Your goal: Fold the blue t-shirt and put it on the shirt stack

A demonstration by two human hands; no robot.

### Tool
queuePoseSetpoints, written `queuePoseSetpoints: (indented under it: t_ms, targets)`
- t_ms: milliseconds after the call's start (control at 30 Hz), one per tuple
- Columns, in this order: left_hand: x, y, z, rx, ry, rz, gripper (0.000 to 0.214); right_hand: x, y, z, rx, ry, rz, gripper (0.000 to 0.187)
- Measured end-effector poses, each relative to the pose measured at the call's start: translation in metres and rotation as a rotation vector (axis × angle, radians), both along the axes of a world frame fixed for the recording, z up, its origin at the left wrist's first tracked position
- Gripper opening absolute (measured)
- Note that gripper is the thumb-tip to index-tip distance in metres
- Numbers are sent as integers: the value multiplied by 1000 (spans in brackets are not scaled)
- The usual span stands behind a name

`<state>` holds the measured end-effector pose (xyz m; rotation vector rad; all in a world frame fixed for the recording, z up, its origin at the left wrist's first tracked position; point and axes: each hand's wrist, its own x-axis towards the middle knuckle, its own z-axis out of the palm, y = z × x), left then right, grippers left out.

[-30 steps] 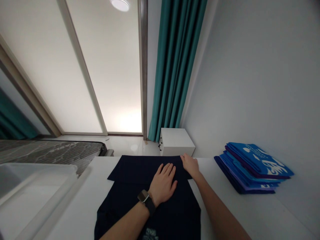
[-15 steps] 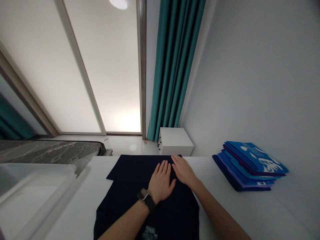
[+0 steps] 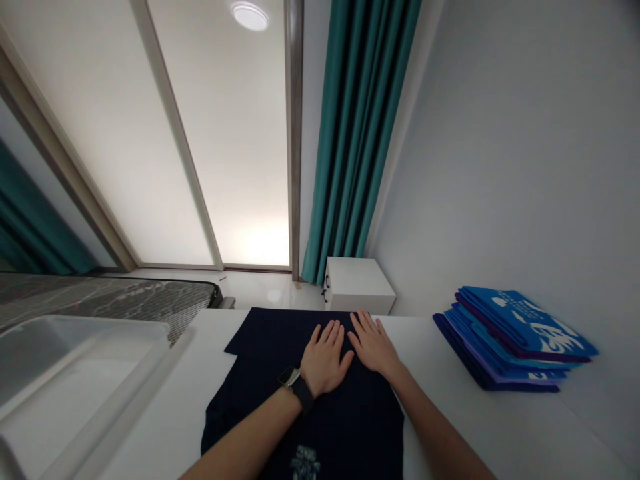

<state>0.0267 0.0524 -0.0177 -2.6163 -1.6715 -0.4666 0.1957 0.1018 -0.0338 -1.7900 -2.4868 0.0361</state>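
A dark navy garment, perhaps a T-shirt, lies spread on the white table with a pale print near its lower middle. Its far part forms a straight band along the table's far edge, and one corner juts out at the left. Flat on the cloth rests my left hand, fingers stretched forward, a dark watch on the wrist. Beside it, my right hand presses on the garment's far right part with its fingers spread. Neither hand grips anything.
On the right stands a stack of folded blue and purple clothes close to the wall. A translucent plastic bin is at the left on the white table. Beyond the table are a white cabinet, a teal curtain and a mattress.
The view has shifted slightly, so the scene sits a bit farther right. My right hand's fingers are more spread and have moved slightly right; my left hand stays flat on the cloth.
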Motion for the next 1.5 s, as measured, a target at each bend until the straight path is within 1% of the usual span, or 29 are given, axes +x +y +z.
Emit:
queuePoseSetpoints:
  t_ms: [100,233,300,367,467,567,833,1067,1200,1267,1367,1433,1500]
  targets:
    - [-25,8,6,-34,31,36,58,0,1,-2,2,-3,-8,62]
    - [-85,19,8,-89,98,123,56,0,1,-4,11,9,-10,62]
    - [-118,22,7,-97,98,186,57,0,1,-5,20,17,-7,61]
    - [-144,23,4,-92,93,253,57,1,1,-5,26,14,-7,61]
    - [-168,23,-1,-95,91,315,57,1,1,-5,21,-6,-7,61]
    - [-174,23,-4,-95,95,327,58,2,1,-6,23,-13,-4,61]
    - [-171,21,-3,-82,89,320,59,5,3,-10,34,33,-52,63]
    - [-173,22,-4,-84,64,310,59,21,5,-14,4,24,-110,60]
    - [-172,21,-4,-91,53,312,59,28,8,-17,11,68,-159,57]
    - [-172,21,-4,-99,49,311,59,30,14,-15,-1,122,-173,55]
    - [-174,24,-5,-105,17,311,58,31,31,-8,-19,186,-154,50]
    - [-179,27,-7,-105,-59,328,57,31,44,-2,-27,200,-140,48]
    - [-186,30,-8,-101,-203,374,56,30,54,2,-37,203,-143,45]
